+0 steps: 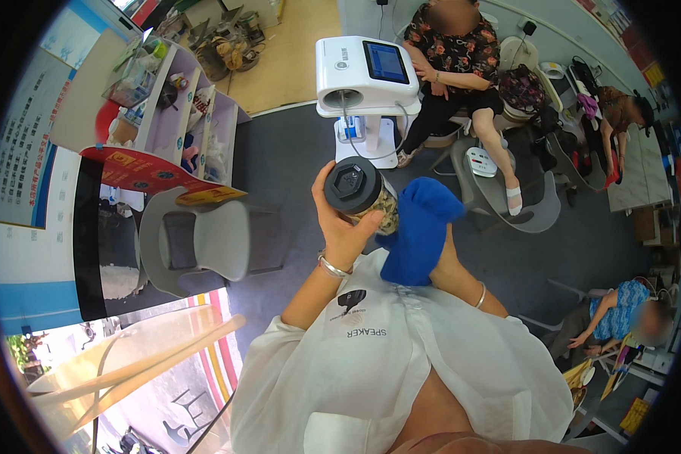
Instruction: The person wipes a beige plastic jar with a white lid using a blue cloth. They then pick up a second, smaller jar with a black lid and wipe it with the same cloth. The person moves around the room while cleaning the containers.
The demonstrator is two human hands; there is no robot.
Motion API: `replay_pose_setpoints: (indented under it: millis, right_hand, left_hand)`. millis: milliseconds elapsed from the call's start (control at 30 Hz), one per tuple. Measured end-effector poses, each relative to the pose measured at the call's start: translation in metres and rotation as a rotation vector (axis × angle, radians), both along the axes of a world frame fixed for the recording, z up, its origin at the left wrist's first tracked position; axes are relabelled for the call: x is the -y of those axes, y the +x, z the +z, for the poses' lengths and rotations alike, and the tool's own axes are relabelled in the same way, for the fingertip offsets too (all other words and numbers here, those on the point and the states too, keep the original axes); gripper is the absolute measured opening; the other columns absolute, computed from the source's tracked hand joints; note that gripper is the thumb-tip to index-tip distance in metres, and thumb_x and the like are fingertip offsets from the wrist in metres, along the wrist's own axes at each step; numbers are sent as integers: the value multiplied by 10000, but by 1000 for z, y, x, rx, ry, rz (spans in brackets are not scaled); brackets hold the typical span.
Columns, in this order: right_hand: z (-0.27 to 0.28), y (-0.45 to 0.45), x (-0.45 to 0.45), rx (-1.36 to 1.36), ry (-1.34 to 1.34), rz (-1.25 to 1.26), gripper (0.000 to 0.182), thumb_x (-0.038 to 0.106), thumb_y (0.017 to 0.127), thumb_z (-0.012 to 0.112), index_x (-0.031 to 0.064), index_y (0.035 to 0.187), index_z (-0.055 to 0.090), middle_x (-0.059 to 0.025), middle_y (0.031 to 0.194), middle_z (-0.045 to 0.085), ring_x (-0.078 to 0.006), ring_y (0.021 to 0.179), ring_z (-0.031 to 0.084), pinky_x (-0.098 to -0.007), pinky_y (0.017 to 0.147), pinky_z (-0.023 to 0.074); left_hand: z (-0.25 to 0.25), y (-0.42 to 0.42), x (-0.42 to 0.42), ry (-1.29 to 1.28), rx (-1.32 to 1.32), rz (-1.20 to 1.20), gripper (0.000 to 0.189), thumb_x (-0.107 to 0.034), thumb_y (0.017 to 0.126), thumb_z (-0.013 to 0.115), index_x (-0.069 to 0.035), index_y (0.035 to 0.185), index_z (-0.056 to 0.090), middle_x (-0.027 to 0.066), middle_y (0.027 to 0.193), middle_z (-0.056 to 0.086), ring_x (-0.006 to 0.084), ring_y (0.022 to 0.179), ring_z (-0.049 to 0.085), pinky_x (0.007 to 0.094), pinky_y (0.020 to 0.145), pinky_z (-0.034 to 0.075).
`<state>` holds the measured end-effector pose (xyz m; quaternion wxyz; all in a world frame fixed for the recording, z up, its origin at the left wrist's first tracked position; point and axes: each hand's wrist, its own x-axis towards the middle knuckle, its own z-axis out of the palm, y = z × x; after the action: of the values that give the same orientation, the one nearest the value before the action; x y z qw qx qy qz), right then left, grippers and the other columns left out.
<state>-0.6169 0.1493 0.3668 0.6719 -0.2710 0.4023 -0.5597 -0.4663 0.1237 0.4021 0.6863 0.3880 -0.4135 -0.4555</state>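
My left hand (338,234) grips a clear jar (385,211) with a black screw lid (353,184), tilted so the lid faces up towards me. Dried, pale brown pieces fill the jar. In my right hand (446,265) is a bunched blue cloth (417,238), which covers most of the fingers. The cloth lies against the jar's right side, and whether it presses on it I cannot tell. Both hands are held in front of my white shirt (408,363).
Ahead stands a white machine (369,74) with a screen, a person seated beside it. A grey chair (218,241) and a shelf unit (176,113) are to my left. Another grey chair (522,210) bears a white device (481,162). Other people sit at the right.
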Motion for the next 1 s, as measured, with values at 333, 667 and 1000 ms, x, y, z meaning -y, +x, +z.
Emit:
replay_pose_setpoints:
  millis: [333,667,1000]
  right_hand:
    - [-15,-21,25,-23,-191,419,582,237,757,665,53,1246,408,-90,1227,479,-255,1126,470,-376,978,352]
    - [15,-16,25,254,30,10,245,152,764,664,51,943,531,-75,942,568,-158,881,548,-300,756,439]
    - [-3,-77,-4,-296,-298,31,375,162,821,618,10,1147,511,-75,1092,561,-161,983,545,-281,862,432]
  left_hand:
    - [0,-13,-11,-305,228,-248,1010,-463,566,815,-4,1306,305,147,1128,466,214,1028,509,334,883,406]
    - [-3,-11,-7,-162,470,-187,899,-520,736,629,18,1357,266,187,1181,426,281,1134,412,370,949,345]
    - [-14,-54,-7,-40,438,-402,932,-331,532,867,13,1244,372,102,1168,516,201,1055,496,337,945,372]
